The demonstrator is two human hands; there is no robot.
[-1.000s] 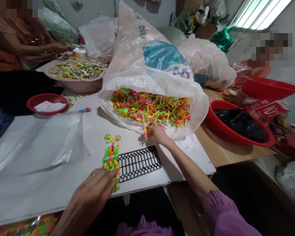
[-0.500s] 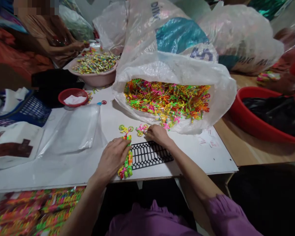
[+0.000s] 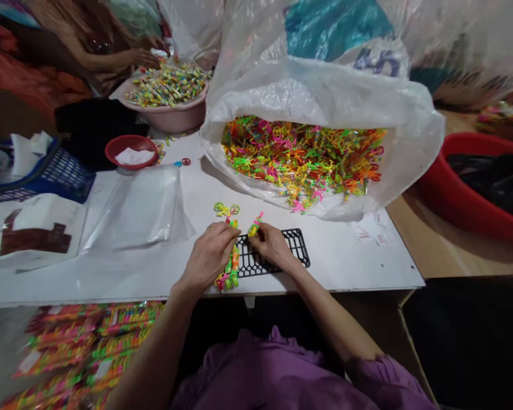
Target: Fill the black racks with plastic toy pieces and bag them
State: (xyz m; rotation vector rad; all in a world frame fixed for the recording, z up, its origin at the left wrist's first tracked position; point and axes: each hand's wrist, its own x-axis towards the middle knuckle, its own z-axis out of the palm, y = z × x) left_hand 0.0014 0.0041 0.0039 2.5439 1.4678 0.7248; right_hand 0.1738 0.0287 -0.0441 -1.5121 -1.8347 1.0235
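Observation:
A black plastic grid tray [image 3: 282, 250] lies near the front edge of the white table [image 3: 346, 256]. My left hand [image 3: 209, 256] rests on a row of small neon plastic pieces [image 3: 231, 267] standing along the tray's left end, fingers curled over them. My right hand [image 3: 271, 245] pinches one yellow-and-pink piece [image 3: 255, 226] just above the tray. A loose yellow-green piece [image 3: 226, 209] lies on the table behind my hands. Beyond them, a big clear plastic bag [image 3: 325, 97] lies open, full of neon pieces [image 3: 303, 156].
A pink basin [image 3: 175, 117] of coloured sticks stands at the back left, another person's hands [image 3: 143, 54] over it. A small red bowl [image 3: 130, 151], a clear plastic sheet [image 3: 141, 205], a blue basket [image 3: 64, 173], a red tub [image 3: 465, 199] at right. Packed bundles [image 3: 89, 347] lie lower left.
My right hand came back from the bag's mouth with one piece, now above the tray. My left hand moved onto the row of pieces. The camera tilted down and closer.

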